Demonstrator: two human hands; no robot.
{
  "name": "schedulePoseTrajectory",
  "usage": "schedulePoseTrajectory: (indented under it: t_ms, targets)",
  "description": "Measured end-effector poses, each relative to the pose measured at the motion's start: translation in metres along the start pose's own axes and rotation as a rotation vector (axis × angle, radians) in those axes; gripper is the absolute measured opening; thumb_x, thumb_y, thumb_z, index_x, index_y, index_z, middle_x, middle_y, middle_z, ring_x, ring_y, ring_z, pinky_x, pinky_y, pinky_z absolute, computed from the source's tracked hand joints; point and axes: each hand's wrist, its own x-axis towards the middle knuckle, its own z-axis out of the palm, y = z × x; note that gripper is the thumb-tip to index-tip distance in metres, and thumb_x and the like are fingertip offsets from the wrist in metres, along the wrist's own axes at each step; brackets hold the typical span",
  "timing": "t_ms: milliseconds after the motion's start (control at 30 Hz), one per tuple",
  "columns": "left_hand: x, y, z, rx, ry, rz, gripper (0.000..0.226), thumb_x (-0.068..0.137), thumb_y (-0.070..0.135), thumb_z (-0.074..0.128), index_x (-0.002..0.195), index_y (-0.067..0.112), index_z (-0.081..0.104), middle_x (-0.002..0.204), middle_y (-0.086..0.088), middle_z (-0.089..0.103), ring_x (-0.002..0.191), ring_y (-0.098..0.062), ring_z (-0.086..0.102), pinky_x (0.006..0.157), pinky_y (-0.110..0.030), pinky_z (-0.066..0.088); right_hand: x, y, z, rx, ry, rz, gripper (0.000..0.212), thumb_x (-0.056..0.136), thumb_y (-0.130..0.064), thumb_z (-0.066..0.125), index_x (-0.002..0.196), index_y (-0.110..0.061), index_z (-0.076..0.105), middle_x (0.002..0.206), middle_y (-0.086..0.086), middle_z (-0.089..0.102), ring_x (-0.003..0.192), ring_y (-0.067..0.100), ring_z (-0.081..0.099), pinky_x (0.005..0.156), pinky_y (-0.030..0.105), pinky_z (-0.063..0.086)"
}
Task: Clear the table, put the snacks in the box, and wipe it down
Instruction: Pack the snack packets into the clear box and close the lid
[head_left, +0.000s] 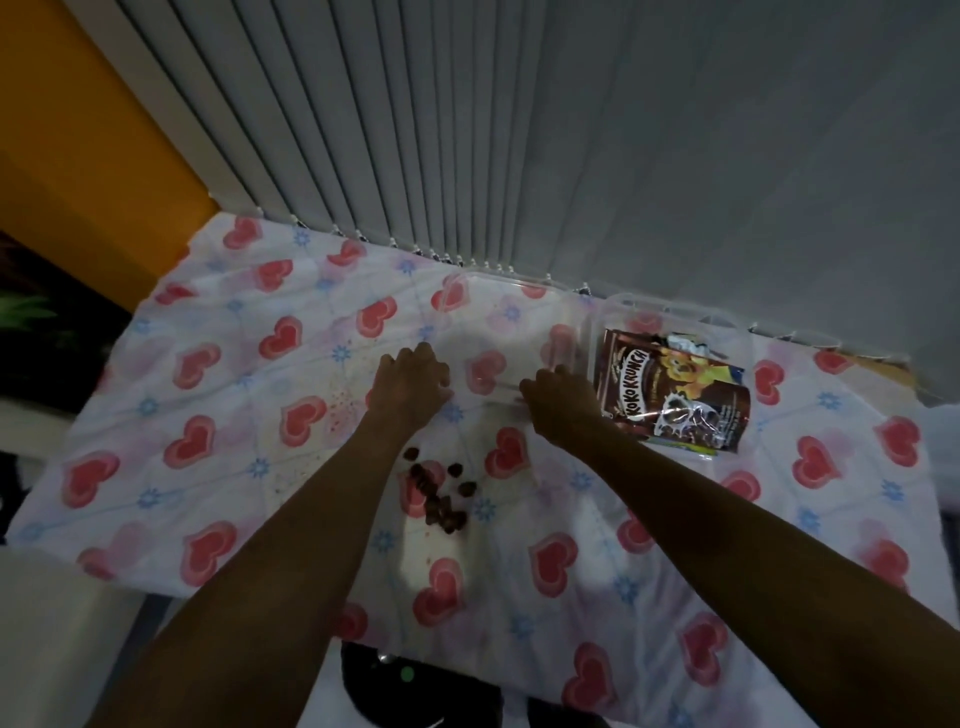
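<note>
Brown chocolate cereal pieces (439, 496): a loose scatter on the heart-print cloth of the counter (208, 364), its spread running near-to-far, nearer the body than both hands and just beside the left forearm. Left hand (410, 387): knuckles up, fingers curled under onto the cloth; any hold cannot be told. Right hand (558, 397): apparently pinching the near rim of the flat clear plastic lid (511, 317). Clear plastic box (727, 319): right of the lid, holds a brown cereal bag (675, 395).

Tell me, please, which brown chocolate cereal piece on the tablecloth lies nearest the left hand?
The lone brown piece at the far end of the cluster, closest to the left hand.
</note>
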Motion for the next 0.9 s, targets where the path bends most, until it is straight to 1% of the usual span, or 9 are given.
schedulePoseTrajectory:
  t_ms: [100, 300, 433, 500, 567, 667, 767, 867, 900]
  targets:
    - [-0.002, -0.006, 0.001, -0.077, 0.010, 0.029, 0.018, 0.095, 0.017, 0.058, 0.107, 0.017, 0.071, 0.119, -0.006, 0.054, 0.104, -0.027, 0.055, 0.093, -0.039, 0.043, 0.000, -0.004, -0.006, 0.006, -0.008, 0.009, 0.027, 0.091, -0.021, 0.063, 0.117, -0.016, 0.060, 0.112, 0.008, 0.064, 0.110, 0.032, 0.060, 0.078, 0.040, 0.051]
    - [-0.014, -0.011, -0.018, -0.141, 0.134, 0.049, 0.019, 0.089, 0.001, 0.064, 0.100, 0.015, 0.070, 0.105, -0.008, 0.058, 0.090, -0.027, 0.061, 0.074, -0.042, 0.054, -0.011, -0.001, -0.034, 0.055, 0.049, -0.007, 0.026, 0.092, -0.018, 0.059, 0.118, -0.016, 0.061, 0.109, 0.009, 0.065, 0.105, 0.031, 0.061, 0.071, 0.039, 0.050]
    - [-0.022, -0.007, -0.063, -0.118, 0.179, 0.076, 0.020, 0.090, 0.004, 0.059, 0.107, 0.013, 0.061, 0.107, -0.010, 0.060, 0.096, -0.030, 0.060, 0.077, -0.043, 0.054, -0.023, 0.004, -0.065, 0.095, 0.178, -0.019, 0.021, 0.088, -0.011, 0.059, 0.109, -0.010, 0.059, 0.100, 0.011, 0.064, 0.092, 0.030, 0.061, 0.064, 0.035, 0.047]
    - [-0.026, -0.007, -0.081, -0.153, 0.215, 0.090, 0.026, 0.086, 0.005, 0.066, 0.109, 0.015, 0.057, 0.108, -0.010, 0.060, 0.097, -0.029, 0.059, 0.081, -0.042, 0.053, -0.029, 0.010, -0.087, 0.142, 0.235, 0.001, 0.023, 0.087, -0.009, 0.056, 0.111, -0.010, 0.058, 0.104, 0.011, 0.061, 0.094, 0.030, 0.061, 0.063, 0.034, 0.040]
    - [-0.031, -0.005, -0.101, -0.224, 0.262, 0.088, 0.024, 0.091, 0.009, 0.065, 0.111, 0.018, 0.056, 0.109, -0.007, 0.061, 0.095, -0.027, 0.059, 0.082, -0.041, 0.053, -0.038, 0.016, -0.110, 0.205, 0.296, 0.008, 0.025, 0.090, -0.011, 0.055, 0.115, -0.010, 0.057, 0.110, 0.012, 0.059, 0.096, 0.031, 0.062, 0.064, 0.033, 0.037]
    - [-0.043, 0.006, -0.130, -0.330, 0.368, 0.092, 0.021, 0.098, 0.010, 0.057, 0.117, 0.019, 0.056, 0.112, -0.006, 0.062, 0.094, -0.024, 0.060, 0.082, -0.038, 0.055, -0.056, 0.025, -0.135, 0.297, 0.361, 0.001, 0.031, 0.085, -0.006, 0.064, 0.115, -0.007, 0.055, 0.111, 0.013, 0.056, 0.091, 0.033, 0.062, 0.065, 0.031, 0.035]
    - [-0.059, 0.021, -0.154, -0.352, 0.453, 0.161, 0.027, 0.098, 0.012, 0.058, 0.124, 0.019, 0.056, 0.121, -0.006, 0.060, 0.106, -0.023, 0.058, 0.093, -0.037, 0.050, -0.077, 0.040, -0.149, 0.378, 0.408, -0.022, 0.040, 0.079, -0.008, 0.076, 0.113, -0.008, 0.054, 0.110, 0.011, 0.055, 0.089, 0.031, 0.061, 0.067, 0.029, 0.039]
    - [-0.072, 0.045, -0.174, -0.395, 0.542, 0.144, 0.028, 0.094, 0.017, 0.066, 0.120, 0.017, 0.058, 0.117, -0.006, 0.060, 0.106, -0.022, 0.056, 0.092, -0.038, 0.050, -0.102, 0.056, -0.161, 0.461, 0.549, -0.072, 0.017, 0.095, -0.010, 0.057, 0.111, -0.004, 0.056, 0.108, 0.017, 0.056, 0.090, 0.034, 0.058, 0.071, 0.031, 0.039]
    - [-0.076, 0.056, -0.179, -0.426, 0.559, 0.131, 0.027, 0.092, 0.017, 0.069, 0.118, 0.016, 0.060, 0.115, -0.005, 0.061, 0.103, -0.020, 0.057, 0.090, -0.036, 0.050, -0.111, 0.062, -0.164, 0.490, 0.586, -0.078, 0.017, 0.097, -0.010, 0.052, 0.112, -0.003, 0.056, 0.108, 0.019, 0.057, 0.091, 0.033, 0.058, 0.073, 0.032, 0.041]
